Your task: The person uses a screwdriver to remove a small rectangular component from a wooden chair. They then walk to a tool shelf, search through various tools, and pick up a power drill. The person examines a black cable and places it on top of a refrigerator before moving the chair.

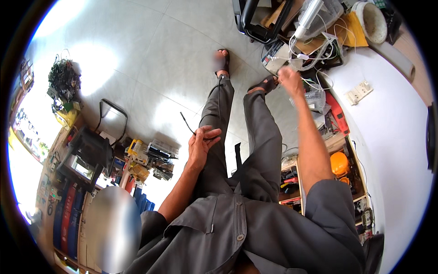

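Note:
My left hand (203,142) holds a thin black cable (220,99) over my left thigh; its fingers are curled around it. One length of the cable runs up toward a small connector near my left foot, and a loose end sticks out to the left. My right hand (290,81) is raised at the upper right, beside a beige device (273,57) and tangled white cables (314,55). Its fingers are smeared by motion, so I cannot tell what, if anything, they hold.
A crowded shelf of tools (340,162) with an orange helmet runs along the right, beside a white wall with a socket strip (358,93). A black frame (255,23) lies at the top. At left stand a chair (84,150), a cable bundle (64,80) and cluttered shelving (146,150).

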`<control>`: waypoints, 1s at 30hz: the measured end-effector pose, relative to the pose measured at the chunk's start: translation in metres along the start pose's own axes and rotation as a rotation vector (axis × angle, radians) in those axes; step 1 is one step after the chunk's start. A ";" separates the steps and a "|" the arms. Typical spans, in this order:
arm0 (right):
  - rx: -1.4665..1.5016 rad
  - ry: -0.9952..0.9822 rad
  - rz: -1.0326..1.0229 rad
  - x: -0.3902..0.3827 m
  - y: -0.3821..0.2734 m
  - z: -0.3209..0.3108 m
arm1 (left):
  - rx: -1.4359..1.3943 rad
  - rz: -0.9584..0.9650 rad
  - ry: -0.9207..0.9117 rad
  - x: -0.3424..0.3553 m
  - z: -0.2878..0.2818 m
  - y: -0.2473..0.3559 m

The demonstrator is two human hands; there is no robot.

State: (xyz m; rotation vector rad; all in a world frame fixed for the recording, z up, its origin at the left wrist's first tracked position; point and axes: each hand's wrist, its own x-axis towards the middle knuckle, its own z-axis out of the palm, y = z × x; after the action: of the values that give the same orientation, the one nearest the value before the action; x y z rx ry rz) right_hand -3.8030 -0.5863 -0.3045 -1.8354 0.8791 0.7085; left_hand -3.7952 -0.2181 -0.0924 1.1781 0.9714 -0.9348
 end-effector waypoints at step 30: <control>0.671 -0.374 -0.509 -0.279 -0.411 -0.105 | -0.194 0.648 -0.376 -0.179 0.007 0.194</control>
State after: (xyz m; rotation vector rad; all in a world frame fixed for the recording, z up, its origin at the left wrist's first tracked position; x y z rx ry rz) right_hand -3.6187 -0.4887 0.1586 -1.1876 0.3128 0.3477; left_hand -3.6666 -0.1841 0.1362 1.0074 0.3248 -0.4954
